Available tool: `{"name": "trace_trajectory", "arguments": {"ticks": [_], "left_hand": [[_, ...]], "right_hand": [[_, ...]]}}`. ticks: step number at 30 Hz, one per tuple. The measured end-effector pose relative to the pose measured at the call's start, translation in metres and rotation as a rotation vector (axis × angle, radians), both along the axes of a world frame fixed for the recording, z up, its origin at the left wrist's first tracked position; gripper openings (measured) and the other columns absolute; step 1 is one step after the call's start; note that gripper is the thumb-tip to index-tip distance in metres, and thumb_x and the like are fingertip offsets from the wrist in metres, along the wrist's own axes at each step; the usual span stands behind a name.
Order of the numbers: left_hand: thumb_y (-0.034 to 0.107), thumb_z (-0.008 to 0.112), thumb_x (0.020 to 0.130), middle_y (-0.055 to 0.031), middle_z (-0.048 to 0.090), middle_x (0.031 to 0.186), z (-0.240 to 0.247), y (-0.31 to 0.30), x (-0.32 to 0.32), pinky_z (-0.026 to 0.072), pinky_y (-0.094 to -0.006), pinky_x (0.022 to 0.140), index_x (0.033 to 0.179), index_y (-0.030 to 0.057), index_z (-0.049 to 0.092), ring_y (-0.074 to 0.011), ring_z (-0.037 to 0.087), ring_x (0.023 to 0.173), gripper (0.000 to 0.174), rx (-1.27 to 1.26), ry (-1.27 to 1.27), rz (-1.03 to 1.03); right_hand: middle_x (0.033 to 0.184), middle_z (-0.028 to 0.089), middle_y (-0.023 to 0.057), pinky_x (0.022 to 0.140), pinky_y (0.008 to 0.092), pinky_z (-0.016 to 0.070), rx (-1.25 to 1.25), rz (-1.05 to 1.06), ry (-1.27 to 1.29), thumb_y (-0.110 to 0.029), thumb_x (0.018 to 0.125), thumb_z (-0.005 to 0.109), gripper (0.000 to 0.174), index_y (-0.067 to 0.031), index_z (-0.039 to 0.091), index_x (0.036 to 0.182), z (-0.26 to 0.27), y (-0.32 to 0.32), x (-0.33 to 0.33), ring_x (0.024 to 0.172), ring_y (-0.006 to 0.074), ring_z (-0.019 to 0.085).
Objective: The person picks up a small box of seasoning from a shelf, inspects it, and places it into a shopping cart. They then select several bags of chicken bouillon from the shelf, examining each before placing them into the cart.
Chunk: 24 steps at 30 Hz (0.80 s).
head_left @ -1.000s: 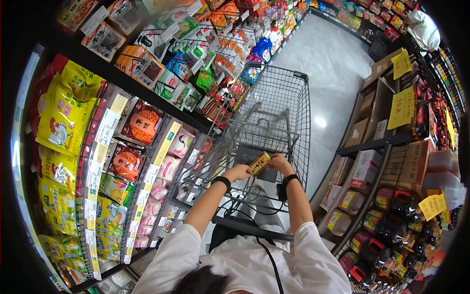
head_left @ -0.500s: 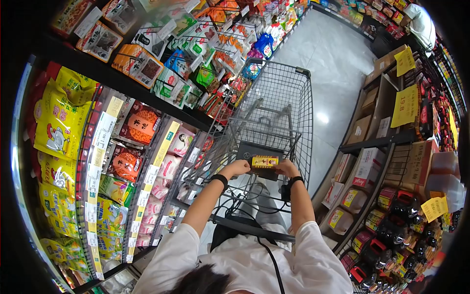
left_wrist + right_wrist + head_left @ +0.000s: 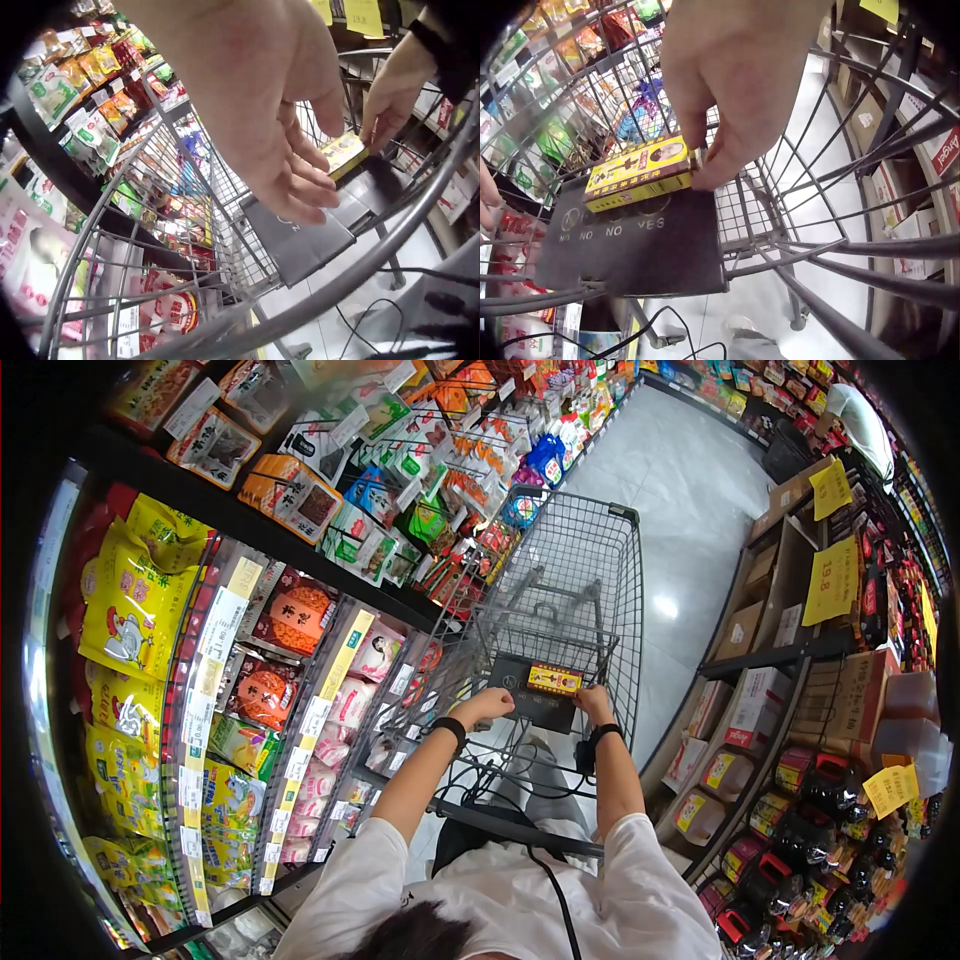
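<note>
A small yellow printed box (image 3: 554, 679) lies over the dark plastic seat panel (image 3: 634, 251) of the shopping cart. My right hand (image 3: 596, 705) pinches the box at its right end between thumb and fingers, as the right wrist view shows. To the left of the box, my left hand (image 3: 489, 704) hovers by the panel with nothing in it. In the left wrist view its fingers (image 3: 311, 184) hang loosely bent, overlapping the panel's near part. The panel carries several printed symbols and the words NO and YES.
The wire cart basket (image 3: 590, 560) stretches ahead, with the cart handle (image 3: 510, 832) close to my body. Shelves of bagged food (image 3: 135, 600) line the left. Cartons (image 3: 755, 705) and dark bottles (image 3: 800, 830) fill the right. A person in white (image 3: 860, 435) stands far right; cables (image 3: 371, 326) dangle below.
The box was held slanted between both hands, then turned level and came down over the seat panel. My left hand has let go and drawn left; the right still pinches the box.
</note>
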<state>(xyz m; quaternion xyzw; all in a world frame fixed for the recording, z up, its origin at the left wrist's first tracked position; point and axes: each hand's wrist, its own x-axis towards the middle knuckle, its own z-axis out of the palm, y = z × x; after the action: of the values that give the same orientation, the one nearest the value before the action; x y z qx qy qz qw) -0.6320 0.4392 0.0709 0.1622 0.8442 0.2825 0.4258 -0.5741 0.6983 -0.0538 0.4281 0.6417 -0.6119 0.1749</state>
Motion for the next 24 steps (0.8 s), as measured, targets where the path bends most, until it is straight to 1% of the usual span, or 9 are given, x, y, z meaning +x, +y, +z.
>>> {"name": "trace_trajectory", "arguments": {"ticks": [4,8,9,11,12,13,15,18,24], "left_hand": [[0.026,0.061,0.083,-0.0119,0.066,0.09,0.02,-0.001,-0.013,0.0489,-0.0344,0.072,0.097,0.0025,0.063,-0.0234,0.062,0.082,0.027,0.009,-0.064,0.09],[0.025,0.058,0.086,-0.0078,0.064,0.085,0.04,-0.01,-0.014,0.0484,-0.0304,0.065,0.101,0.0011,0.06,-0.0158,0.061,0.072,0.028,0.051,0.018,0.087],[0.025,0.058,0.086,-0.0075,0.064,0.085,0.046,-0.013,-0.015,0.0483,-0.0302,0.065,0.101,0.0011,0.06,-0.0155,0.061,0.072,0.028,0.064,0.045,0.083],[0.025,0.058,0.087,-0.0077,0.064,0.085,0.066,-0.02,-0.014,0.0483,-0.0306,0.065,0.101,0.0013,0.06,-0.0155,0.061,0.072,0.028,0.097,-0.033,0.141],[0.025,0.057,0.087,-0.0078,0.064,0.085,0.075,-0.025,-0.013,0.0483,-0.0309,0.065,0.101,0.0013,0.06,-0.0155,0.061,0.073,0.028,0.114,-0.073,0.168],[0.026,0.057,0.087,-0.008,0.064,0.086,0.089,-0.029,-0.011,0.0483,-0.031,0.066,0.101,0.0014,0.06,-0.0158,0.061,0.073,0.028,0.108,-0.042,0.17],[0.026,0.057,0.087,-0.0084,0.065,0.088,0.114,-0.038,-0.003,0.0484,-0.0313,0.066,0.101,0.0015,0.06,-0.0163,0.061,0.074,0.029,0.097,0.013,0.171],[0.027,0.061,0.083,-0.0127,0.067,0.089,0.113,-0.057,0.002,0.0489,-0.0351,0.072,0.097,0.002,0.063,-0.0236,0.064,0.083,0.028,0.159,0.15,0.144],[0.02,0.062,0.082,-0.0116,0.067,0.09,0.147,-0.1,0.017,0.0494,-0.0336,0.074,0.101,0.0011,0.061,-0.0223,0.064,0.082,0.026,0.292,0.344,0.147]], "right_hand": [[0.072,0.059,0.0109,0.057,0.0322,0.0547,-0.063,-0.003,-0.011,0.0,0.077,0.054,0.014,0.0063,0.055,0.089,0.001,0.001,-0.004,0.059,0.0207,0.061],[0.059,0.053,0.0096,0.042,0.0337,0.0443,0.072,0.056,-0.072,-0.007,0.081,0.056,0.017,0.0028,0.056,0.067,0.011,-0.003,-0.009,0.048,0.0188,0.052],[0.087,0.065,0.0238,0.056,0.0387,0.0543,0.158,0.223,-0.206,-0.012,0.08,0.058,0.022,0.0078,0.063,0.089,-0.004,0.003,-0.018,0.082,0.0323,0.067],[0.087,0.065,0.0256,0.059,0.0392,0.0537,0.289,0.233,-0.064,-0.015,0.079,0.06,0.026,0.0082,0.064,0.091,-0.057,0.005,-0.021,0.084,0.0335,0.067],[0.09,0.065,0.025,0.064,0.0398,0.0538,0.216,0.24,-0.13,-0.017,0.078,0.063,0.031,0.0083,0.063,0.094,0.047,-0.004,-0.021,0.085,0.0354,0.066],[0.09,0.066,0.0246,0.067,0.0392,0.0539,0.374,0.338,-0.043,-0.017,0.076,0.064,0.033,0.0086,0.063,0.097,0.051,-0.006,-0.02,0.085,0.0361,0.066],[0.065,0.062,0.0164,0.047,0.0366,0.0447,0.36,0.308,0.086,-0.017,0.077,0.064,0.025,0.0064,0.063,0.085,0.042,-0.009,-0.019,0.057,0.0245,0.063],[0.092,0.065,0.027,0.067,0.0404,0.053,0.441,0.425,0.04,-0.02,0.077,0.063,0.031,0.0086,0.064,0.09,0.017,-0.019,-0.028,0.081,0.0343,0.067],[0.095,0.063,0.0157,0.065,0.0332,0.0529,-0.165,0.267,0.22,-0.023,0.082,0.063,0.035,0.0001,0.058,0.107,0.133,-0.083,-0.029,0.08,0.0241,0.064]]}}
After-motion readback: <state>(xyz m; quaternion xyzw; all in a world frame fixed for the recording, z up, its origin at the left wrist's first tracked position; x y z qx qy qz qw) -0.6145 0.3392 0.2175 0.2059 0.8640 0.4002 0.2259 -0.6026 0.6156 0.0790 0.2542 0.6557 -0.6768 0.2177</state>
